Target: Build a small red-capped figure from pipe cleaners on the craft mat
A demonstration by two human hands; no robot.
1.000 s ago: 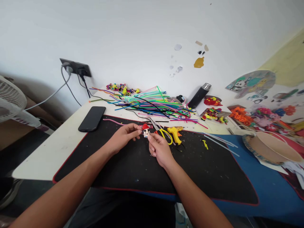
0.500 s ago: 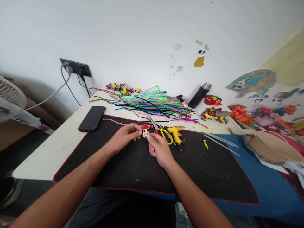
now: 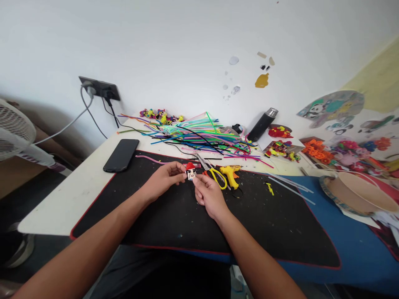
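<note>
Both my hands meet over the far part of the black mat (image 3: 174, 220). Between them is a small figure head (image 3: 191, 171) with a red hat and a pale face with a dark beard. My left hand (image 3: 163, 179) pinches it from the left with thumb and fingers closed. My right hand (image 3: 208, 194) pinches it from the right, its other fingers curled. Just beyond the hands lie scissors with yellow handles (image 3: 215, 173) and a yellow glue gun (image 3: 230, 174).
A heap of coloured pipe cleaners (image 3: 202, 137) covers the back of the table. A black phone (image 3: 121, 155) lies at the left, a dark flask (image 3: 262, 124) at the back. Craft figures (image 3: 280, 147), clear glue sticks (image 3: 291, 189) and a round basket (image 3: 355, 193) sit at the right. A fan (image 3: 14, 128) stands left.
Nothing has visibly changed but a slight shift of the view; both hands stay pinched on the small figure head.
</note>
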